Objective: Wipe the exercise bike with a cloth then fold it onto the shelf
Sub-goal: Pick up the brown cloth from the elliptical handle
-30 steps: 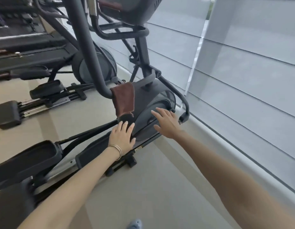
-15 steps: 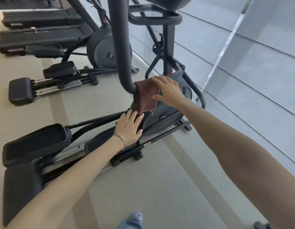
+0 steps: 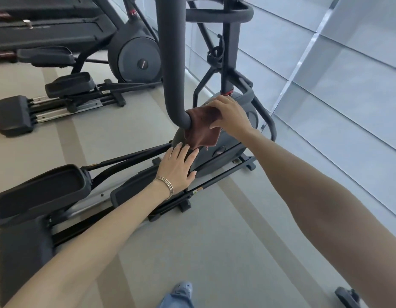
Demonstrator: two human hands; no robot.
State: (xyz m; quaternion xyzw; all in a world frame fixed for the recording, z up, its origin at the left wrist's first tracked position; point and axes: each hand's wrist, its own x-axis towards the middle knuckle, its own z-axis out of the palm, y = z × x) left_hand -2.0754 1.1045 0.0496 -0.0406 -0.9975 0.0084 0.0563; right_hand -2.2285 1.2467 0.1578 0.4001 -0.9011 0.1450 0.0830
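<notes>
A brown cloth (image 3: 201, 130) hangs over the lower bend of a thick dark handlebar tube (image 3: 170, 63) of the exercise machine. My right hand (image 3: 231, 116) lies on top of the cloth, fingers curled over its upper edge and gripping it. Below, my left hand (image 3: 178, 168), with thin bracelets on the wrist, rests flat with fingers spread on the dark grey flywheel housing (image 3: 230, 156). The cloth's lower corner dangles just above my left fingertips.
The machine's pedals (image 3: 39, 192) and rails stretch to the lower left. A second elliptical (image 3: 134, 56) and a treadmill (image 3: 48, 25) stand behind at upper left. Grey window blinds (image 3: 336, 85) line the right side. My shoe (image 3: 181, 290) shows at the bottom on the beige floor.
My right hand rose from the flywheel housing to the cloth and closed on it. The view has shifted closer and downward. My left hand stays on the housing.
</notes>
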